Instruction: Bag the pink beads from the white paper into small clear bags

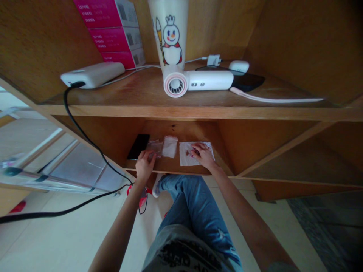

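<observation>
My left hand (pixel 145 164) is at the front of the lower shelf, its fingers closed on the near edge of a clear plastic bag (pixel 155 146). A black phone-like slab (pixel 138 146) lies just left of that bag. To the bag's right is a small whitish zip bag (pixel 170 146), lying flat. My right hand (pixel 203 154) reaches over a white sheet (pixel 185 159) with its fingers apart, touching or nearly touching small reddish pieces or marks (pixel 190 153) on it. Whether these are loose or printed is too small to tell.
On the upper shelf stand a snowman-printed cup (pixel 171 41), a white hair dryer or fan (pixel 210 80), a white power bank (pixel 93 74) and pink boxes (pixel 110 36). A black cable (pixel 93 141) hangs at the left. The upper shelf's edge (pixel 181 112) juts above my hands.
</observation>
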The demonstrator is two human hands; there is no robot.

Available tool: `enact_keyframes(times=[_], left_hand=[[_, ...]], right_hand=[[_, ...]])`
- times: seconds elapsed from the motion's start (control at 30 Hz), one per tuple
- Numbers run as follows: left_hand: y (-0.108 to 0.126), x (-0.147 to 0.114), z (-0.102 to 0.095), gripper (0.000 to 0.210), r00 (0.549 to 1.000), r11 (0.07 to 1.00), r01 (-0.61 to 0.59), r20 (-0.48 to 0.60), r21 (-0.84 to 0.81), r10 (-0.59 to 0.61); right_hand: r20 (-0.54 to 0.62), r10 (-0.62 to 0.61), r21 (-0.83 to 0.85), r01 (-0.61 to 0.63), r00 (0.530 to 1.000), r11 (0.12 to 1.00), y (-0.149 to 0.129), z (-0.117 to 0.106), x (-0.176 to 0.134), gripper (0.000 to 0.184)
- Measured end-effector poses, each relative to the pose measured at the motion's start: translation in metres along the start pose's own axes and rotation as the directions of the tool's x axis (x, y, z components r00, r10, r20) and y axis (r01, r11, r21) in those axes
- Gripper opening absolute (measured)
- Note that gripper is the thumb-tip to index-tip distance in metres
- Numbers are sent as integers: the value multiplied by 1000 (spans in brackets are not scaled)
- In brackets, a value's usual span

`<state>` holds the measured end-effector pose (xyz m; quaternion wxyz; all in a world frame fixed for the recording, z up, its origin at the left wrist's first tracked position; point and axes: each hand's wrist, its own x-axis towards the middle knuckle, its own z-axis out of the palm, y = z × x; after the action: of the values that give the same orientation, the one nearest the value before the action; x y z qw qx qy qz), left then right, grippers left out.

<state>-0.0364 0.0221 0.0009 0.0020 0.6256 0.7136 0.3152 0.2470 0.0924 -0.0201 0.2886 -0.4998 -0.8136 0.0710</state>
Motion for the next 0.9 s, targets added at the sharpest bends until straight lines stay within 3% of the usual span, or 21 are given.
enact_keyframes(times=[0.2,0.47,0.6,0.77,0.83,0.9], left_hand=[[-1,11,4,25,995,990,-26,104,138,12],[-1,12,8,21,994,991,20,106,129,-34],[2,12,8,21,999,995,38,23,94,-40],[12,11,-1,17,960,985,11,-274,-170,-58],[20,11,-3,17,946,927,-25,-309,-375,-99],[33,11,-2,19,951,798,2,-246,-602,-188]], right_hand=[[-133,79,9,-79,988,997,-10,-17,-4,25],[-218,159,87,-143,963,986,-11,-23,-13,23],[-226,174,143,-144,959,979,-13,-19,-16,21],[-246,201,279,-129,948,952,-21,-19,-16,21],[-238,220,366,-123,946,923,-25,-21,-13,22],[-206,241,468,-120,948,875,-31,-22,-9,23]])
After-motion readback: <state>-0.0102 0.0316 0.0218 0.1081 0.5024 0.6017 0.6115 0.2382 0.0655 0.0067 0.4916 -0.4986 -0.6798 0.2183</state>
